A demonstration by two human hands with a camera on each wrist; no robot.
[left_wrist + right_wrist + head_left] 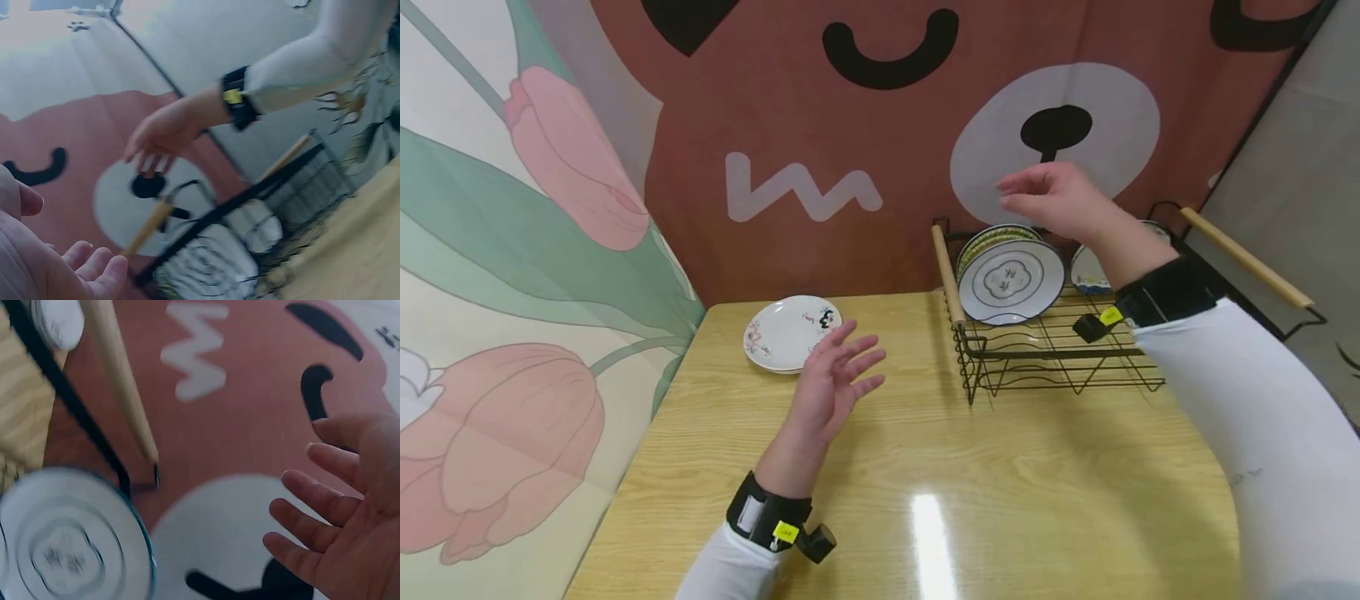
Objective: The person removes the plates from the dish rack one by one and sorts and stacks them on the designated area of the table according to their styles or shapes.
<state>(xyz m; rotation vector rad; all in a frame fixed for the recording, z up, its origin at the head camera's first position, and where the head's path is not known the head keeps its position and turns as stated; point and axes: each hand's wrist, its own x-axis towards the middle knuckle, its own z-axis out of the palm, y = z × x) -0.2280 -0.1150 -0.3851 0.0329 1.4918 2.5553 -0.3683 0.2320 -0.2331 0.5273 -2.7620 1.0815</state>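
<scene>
My right hand (1056, 200) hovers over the dish rack (1060, 354), fingers loosely extended and nothing in them. Just below it, a white plate (1011, 282) with a dark rim and grey centre motif stands tilted in the rack. Behind that plate shows the rim of a yellow-green patterned plate (981, 240). Another white plate (1088, 268) stands further right, partly hidden by the right forearm. My left hand (831, 383) is held over the table with spread fingers, holding nothing. Its fingertips are near a floral white oval plate (790, 333), which lies on another at the table's back left.
The rack has wooden handles (949, 275) on both sides and stands at the back right of the wooden table (887, 467). A printed cloth (805, 250) hangs right behind the table. Another patterned cloth (550, 300) borders the left side.
</scene>
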